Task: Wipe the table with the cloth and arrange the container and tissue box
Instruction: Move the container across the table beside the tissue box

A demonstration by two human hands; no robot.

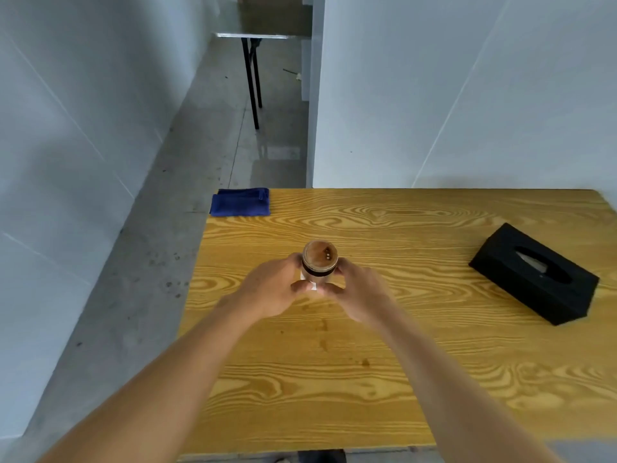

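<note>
Left hand [272, 289] and right hand [362, 292] grip the upright lidded jar [319, 264] at table [367, 379] centre; blue cloth [240, 202] at 11 o'clock, tissue box [534, 274] at 3 o'clock.

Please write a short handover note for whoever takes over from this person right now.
Hands: left hand and right hand both clasp the container, which stands upright mid-table.
Things: blue cloth lies folded at the table's far left corner; black tissue box sits askew at the right.
Done: nothing evident; stains show near the middle.
Left: place the container, wipe, square the tissue box.
</note>
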